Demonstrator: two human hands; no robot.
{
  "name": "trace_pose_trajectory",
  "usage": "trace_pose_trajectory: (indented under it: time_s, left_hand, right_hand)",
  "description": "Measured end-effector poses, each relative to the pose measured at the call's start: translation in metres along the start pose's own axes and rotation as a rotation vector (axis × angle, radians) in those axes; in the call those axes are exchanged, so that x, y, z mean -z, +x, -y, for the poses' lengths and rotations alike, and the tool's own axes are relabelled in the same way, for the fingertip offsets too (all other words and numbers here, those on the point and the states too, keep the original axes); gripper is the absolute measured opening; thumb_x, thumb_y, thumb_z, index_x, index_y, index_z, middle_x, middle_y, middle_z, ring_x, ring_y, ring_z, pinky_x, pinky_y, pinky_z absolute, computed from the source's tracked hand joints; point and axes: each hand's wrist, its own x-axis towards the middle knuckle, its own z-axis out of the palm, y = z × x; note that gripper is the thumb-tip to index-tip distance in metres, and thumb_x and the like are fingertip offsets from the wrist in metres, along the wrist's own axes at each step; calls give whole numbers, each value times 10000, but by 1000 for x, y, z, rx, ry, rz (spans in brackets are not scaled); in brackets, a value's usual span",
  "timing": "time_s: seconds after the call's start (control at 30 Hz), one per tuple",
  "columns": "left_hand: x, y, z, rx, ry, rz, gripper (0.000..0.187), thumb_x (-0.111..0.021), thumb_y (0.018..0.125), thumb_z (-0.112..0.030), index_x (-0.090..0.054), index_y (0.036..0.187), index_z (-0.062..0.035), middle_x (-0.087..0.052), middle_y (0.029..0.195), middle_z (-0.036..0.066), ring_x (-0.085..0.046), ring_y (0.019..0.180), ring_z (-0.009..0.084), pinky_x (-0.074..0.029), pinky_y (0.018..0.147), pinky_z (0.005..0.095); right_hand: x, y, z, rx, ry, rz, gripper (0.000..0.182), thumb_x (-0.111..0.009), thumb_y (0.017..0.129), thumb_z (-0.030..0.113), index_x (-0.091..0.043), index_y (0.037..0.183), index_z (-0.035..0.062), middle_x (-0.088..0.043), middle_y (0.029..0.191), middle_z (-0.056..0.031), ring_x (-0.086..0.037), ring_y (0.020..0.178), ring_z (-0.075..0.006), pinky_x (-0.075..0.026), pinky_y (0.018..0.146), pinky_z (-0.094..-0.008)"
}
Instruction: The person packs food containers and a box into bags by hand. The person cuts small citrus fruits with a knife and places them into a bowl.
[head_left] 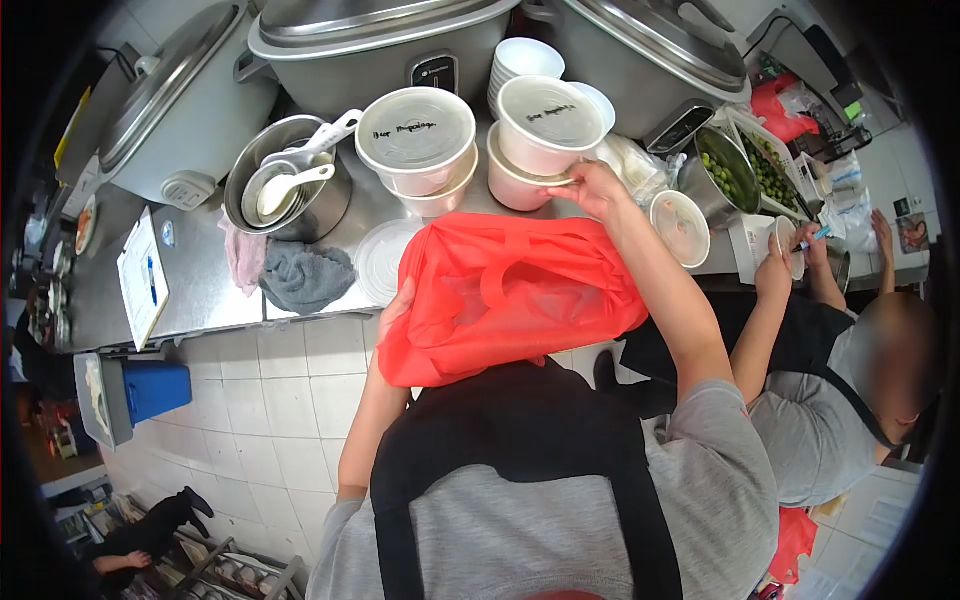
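A red fabric bag (455,345) is held in front of my body, its handle loop lying across the opening. My left hand (400,302) grips the bag's left side, most of its fingers hidden by the fabric. On the counter stand two stacks of white lidded tubs, with handwriting on the lids of the upper left tub (416,130) and the upper right tub (548,112). Reaching past the bag, my right hand (596,190) is closed at the rim of the lower right tub (520,183). Its thumb and fingers pinch that rim.
Large rice cookers (385,70) line the back. A metal pot (290,185) with ladles, a grey cloth (305,275) and a clear lid (385,260) lie to the left. At right, a co-worker (820,440) holds a lid and a blue pen near a pan of green fruit (722,165).
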Motion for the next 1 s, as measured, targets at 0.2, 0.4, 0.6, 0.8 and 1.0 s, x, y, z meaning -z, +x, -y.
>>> trace_pose_trajectory:
  time_s: [0.2,0.4,0.6,0.8,1.0]
  left_hand:
    - [-15,8,3,0,-41,-13,486,-478,907,-330,-391,1282,-32,-474,1266,154,-480,1141,298,-380,973,452]
    - [-17,36,3,9,-96,53,479,-468,912,-326,-382,1290,-45,-455,1284,150,-459,1162,309,-372,979,463]
    - [-27,66,12,-23,-10,77,487,-451,918,-330,-355,1305,-50,-410,1322,143,-420,1197,313,-354,998,467]
    - [-28,71,16,33,-51,41,477,-426,929,-319,-349,1309,-41,-422,1314,146,-431,1192,298,-357,999,445]
    - [-38,34,21,102,35,-31,475,-455,922,-282,-353,1304,-18,-437,1303,149,-444,1185,281,-352,1006,423]
  right_hand:
    - [4,-36,20,45,-24,-77,402,-383,730,-109,-370,1132,-104,-496,1050,-257,-606,827,-401,-591,645,-423]
    - [-3,-91,72,87,-121,-64,342,-424,759,-76,-431,1099,-116,-559,1025,-244,-633,772,-363,-592,632,-363]
    - [-20,-152,86,-19,-93,187,325,-447,796,-41,-424,1094,-168,-583,972,-259,-630,801,-383,-597,637,-339]
    - [-22,-154,18,-188,35,127,403,-459,798,-31,-383,1192,-65,-571,1007,-228,-644,784,-342,-599,609,-347]
    - [-9,-129,-29,-47,-97,4,283,-484,837,24,-472,1103,-70,-600,958,-198,-654,765,-296,-595,623,-343]
